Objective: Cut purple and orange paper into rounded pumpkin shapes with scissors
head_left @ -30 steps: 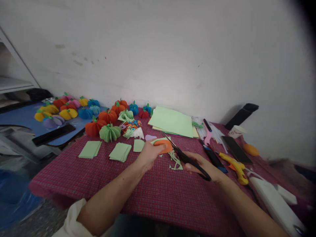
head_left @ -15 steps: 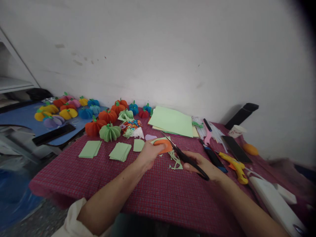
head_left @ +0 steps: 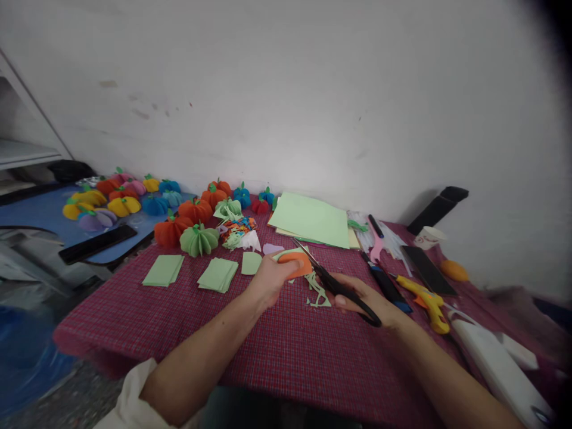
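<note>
My left hand [head_left: 273, 275] pinches an orange paper piece [head_left: 300, 262] laid over light green paper [head_left: 286, 252]. Black-handled scissors [head_left: 342, 287] are gripped in my right hand [head_left: 357, 293], their blades pointing up and left at the right edge of the papers. Below the blades, thin green offcuts [head_left: 319, 294] lie on the checked red cloth [head_left: 286, 345]. Left of my left hand are a single green piece [head_left: 251, 263] and two stacks of green squares [head_left: 217, 274] [head_left: 163, 270]. How far apart the blades are is hard to tell.
Paper pumpkins [head_left: 195, 211] stand at the back left, and others [head_left: 124, 205] on a blue table [head_left: 134, 238]. Large green sheets [head_left: 310, 219] lie behind my hands. To the right are a yellow glue gun [head_left: 426, 301], a cutter [head_left: 386, 283], a dark phone-like slab [head_left: 428, 270] and a paper cup [head_left: 429, 237].
My right hand and the scissor handles have shifted very slightly to the right. My left hand and the papers look almost unmoved.
</note>
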`<action>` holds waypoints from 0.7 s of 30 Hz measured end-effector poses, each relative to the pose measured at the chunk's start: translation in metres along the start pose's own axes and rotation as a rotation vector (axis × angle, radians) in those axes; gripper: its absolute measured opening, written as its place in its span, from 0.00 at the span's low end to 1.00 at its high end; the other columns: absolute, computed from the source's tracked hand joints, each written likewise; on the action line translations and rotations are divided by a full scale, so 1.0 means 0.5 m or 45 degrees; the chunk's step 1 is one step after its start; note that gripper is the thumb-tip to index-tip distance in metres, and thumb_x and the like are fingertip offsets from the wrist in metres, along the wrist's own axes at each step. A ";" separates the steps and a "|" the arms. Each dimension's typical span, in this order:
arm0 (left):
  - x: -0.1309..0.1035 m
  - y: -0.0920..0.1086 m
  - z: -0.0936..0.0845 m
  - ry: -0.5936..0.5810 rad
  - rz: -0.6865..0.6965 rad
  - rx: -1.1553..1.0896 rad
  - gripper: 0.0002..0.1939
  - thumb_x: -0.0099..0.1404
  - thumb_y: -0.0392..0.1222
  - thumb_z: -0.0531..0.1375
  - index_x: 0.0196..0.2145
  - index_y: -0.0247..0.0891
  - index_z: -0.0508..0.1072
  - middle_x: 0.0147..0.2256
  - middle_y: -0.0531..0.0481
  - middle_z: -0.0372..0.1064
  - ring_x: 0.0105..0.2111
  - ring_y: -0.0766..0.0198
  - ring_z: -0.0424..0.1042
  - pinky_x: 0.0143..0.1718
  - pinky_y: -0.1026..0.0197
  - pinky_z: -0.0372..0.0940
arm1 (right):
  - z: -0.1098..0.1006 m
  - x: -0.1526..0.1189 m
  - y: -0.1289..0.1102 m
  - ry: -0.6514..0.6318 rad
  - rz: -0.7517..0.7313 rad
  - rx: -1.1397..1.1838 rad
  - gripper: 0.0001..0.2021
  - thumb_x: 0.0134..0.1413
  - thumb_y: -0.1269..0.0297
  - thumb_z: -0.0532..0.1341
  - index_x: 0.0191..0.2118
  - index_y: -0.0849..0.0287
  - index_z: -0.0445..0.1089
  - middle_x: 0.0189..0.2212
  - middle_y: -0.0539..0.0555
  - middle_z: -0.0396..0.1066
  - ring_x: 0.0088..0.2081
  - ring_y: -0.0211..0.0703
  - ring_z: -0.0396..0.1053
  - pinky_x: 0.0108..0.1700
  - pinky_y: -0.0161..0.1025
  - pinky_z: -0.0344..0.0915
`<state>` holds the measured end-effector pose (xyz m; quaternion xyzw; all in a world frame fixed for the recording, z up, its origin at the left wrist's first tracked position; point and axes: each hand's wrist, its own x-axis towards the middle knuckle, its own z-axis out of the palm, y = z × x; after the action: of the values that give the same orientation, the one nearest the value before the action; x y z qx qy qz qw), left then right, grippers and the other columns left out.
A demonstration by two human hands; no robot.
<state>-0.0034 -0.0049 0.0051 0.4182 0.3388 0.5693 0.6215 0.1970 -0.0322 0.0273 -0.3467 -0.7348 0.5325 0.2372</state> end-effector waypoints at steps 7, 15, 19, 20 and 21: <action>0.003 -0.007 -0.002 0.015 0.006 0.004 0.07 0.46 0.35 0.60 0.26 0.32 0.72 0.24 0.51 0.68 0.25 0.67 0.65 0.30 0.64 0.60 | 0.000 0.001 0.011 0.001 0.034 0.016 0.22 0.50 0.56 0.57 0.50 0.60 0.60 0.27 0.49 0.57 0.25 0.32 0.54 0.25 0.30 0.55; 0.001 -0.003 -0.002 -0.003 0.010 0.003 0.07 0.46 0.35 0.60 0.26 0.32 0.72 0.24 0.51 0.69 0.26 0.67 0.65 0.31 0.64 0.60 | 0.001 0.001 0.013 -0.028 0.028 0.065 0.22 0.51 0.54 0.56 0.50 0.61 0.59 0.28 0.49 0.56 0.24 0.32 0.53 0.25 0.31 0.54; 0.001 -0.003 -0.002 0.002 0.023 0.010 0.07 0.46 0.36 0.61 0.26 0.32 0.72 0.24 0.51 0.68 0.26 0.67 0.65 0.31 0.64 0.60 | 0.001 -0.001 0.011 -0.040 0.007 0.078 0.22 0.52 0.55 0.56 0.50 0.61 0.59 0.28 0.50 0.56 0.25 0.32 0.53 0.25 0.31 0.54; 0.001 -0.003 -0.002 0.007 0.021 0.005 0.07 0.45 0.35 0.61 0.26 0.32 0.72 0.24 0.51 0.68 0.26 0.67 0.65 0.31 0.64 0.60 | 0.001 -0.001 0.010 -0.033 0.006 0.072 0.21 0.52 0.55 0.56 0.49 0.61 0.59 0.28 0.50 0.56 0.25 0.32 0.53 0.25 0.31 0.54; 0.001 -0.003 -0.001 0.009 0.017 -0.001 0.07 0.45 0.35 0.61 0.26 0.32 0.72 0.24 0.51 0.68 0.26 0.67 0.65 0.31 0.64 0.60 | 0.001 -0.001 0.010 -0.027 0.006 0.065 0.21 0.52 0.55 0.56 0.49 0.62 0.59 0.28 0.50 0.56 0.25 0.32 0.53 0.25 0.31 0.54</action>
<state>-0.0034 -0.0043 0.0036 0.4183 0.3381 0.5751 0.6165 0.1983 -0.0318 0.0226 -0.3365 -0.7227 0.5554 0.2368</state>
